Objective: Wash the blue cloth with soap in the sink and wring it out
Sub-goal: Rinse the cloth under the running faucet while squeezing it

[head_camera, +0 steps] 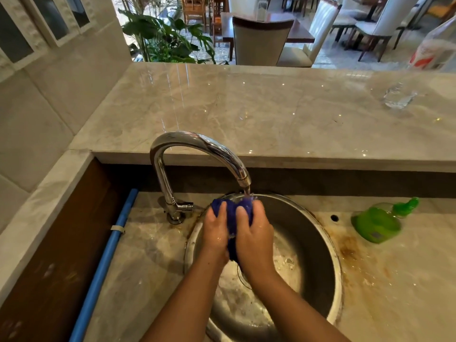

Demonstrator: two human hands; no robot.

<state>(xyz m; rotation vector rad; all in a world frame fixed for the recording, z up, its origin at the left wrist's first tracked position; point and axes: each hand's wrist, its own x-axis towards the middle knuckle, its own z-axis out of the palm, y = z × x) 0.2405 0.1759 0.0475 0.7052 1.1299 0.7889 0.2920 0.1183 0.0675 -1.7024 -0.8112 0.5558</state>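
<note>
The blue cloth (pixel 232 218) is bunched into a soaked, fuzzy wad that runs lengthwise from 12 to 6 o'clock between the palms, its top end right under the thin stream from the curved chrome tap (pixel 197 154). The left hand (pixel 216 233) and right hand (pixel 254 233) are both clamped on it from either side, equally near, above the round steel sink (pixel 318 255). The green soap bottle (pixel 377 222) lies tipped on the stained marble surface (pixel 394 280) at 3 o'clock, well apart, nearer the right hand.

Your view is daylit from the open room beyond your hands (pixel 237 233), soft glare streaks on the polished surface (pixel 246 107) ahead, bright highlight along the faucet (pixel 197 149), mild motion blur, wide-angle bending at the edges.
</note>
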